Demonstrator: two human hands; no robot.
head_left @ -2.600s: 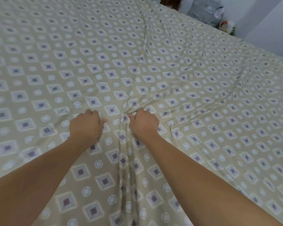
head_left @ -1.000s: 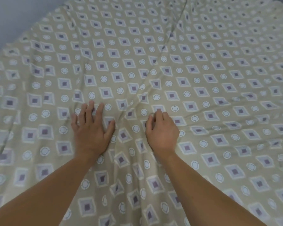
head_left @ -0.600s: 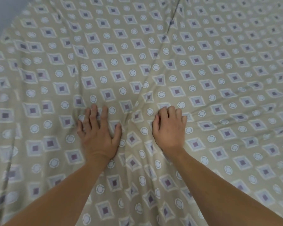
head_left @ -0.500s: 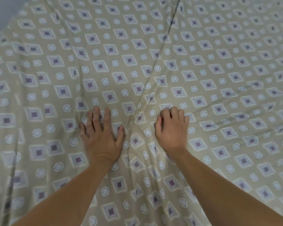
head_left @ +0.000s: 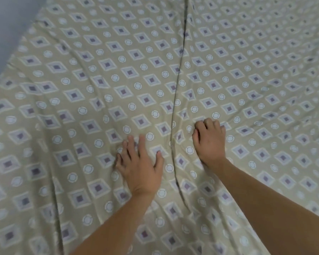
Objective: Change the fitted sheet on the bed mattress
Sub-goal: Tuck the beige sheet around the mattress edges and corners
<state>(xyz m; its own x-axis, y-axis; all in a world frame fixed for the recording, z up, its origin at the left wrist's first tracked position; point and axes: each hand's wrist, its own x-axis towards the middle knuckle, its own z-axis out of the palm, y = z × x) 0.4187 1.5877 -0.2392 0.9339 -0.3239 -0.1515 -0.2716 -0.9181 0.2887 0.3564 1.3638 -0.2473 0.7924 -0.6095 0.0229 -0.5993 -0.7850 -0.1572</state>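
I see my left hand (head_left: 140,167) flat, fingers spread, and my right hand (head_left: 209,139) with fingers curled into the patterned fitted sheet (head_left: 99,74) that fills the frame; its edge meets the wall (head_left: 6,21) at upper left.

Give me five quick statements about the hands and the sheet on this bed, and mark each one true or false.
1. The left hand lies flat on the sheet with fingers spread. True.
2. The right hand is lifted clear of the sheet. False: it rests on the sheet, fingers curled.
3. A long crease runs up the sheet between the two hands. True.
4. The sheet is plain white. False: it is beige, printed with diamonds and circles.
5. A pillow lies beside the left hand. False: only sheet shows there.
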